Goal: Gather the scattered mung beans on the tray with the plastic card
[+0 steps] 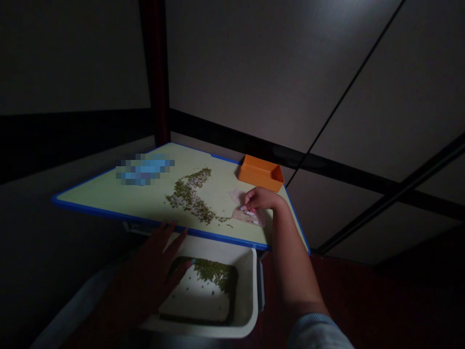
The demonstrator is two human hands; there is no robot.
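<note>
My right hand [262,198] is over the right part of the pale yellow tabletop [145,201], its fingers pinched together. Just beneath the fingertips lies a clear, rounded plastic container [257,219] with small pink and white pieces in it. What the pinch holds, if anything, is too small to make out. My left hand [160,261] is in shadow at the table's near blue edge, fingers spread and empty. Left of the plastic container, small green beans or grains [191,195] lie scattered in a curved band.
An orange open box [260,173] stands at the table's far right corner. Below the near edge is a white tub [250,291] with more green grains [216,274] inside. A blurred blue item [147,169] lies at the left. Wall panels [236,72] rise behind the table.
</note>
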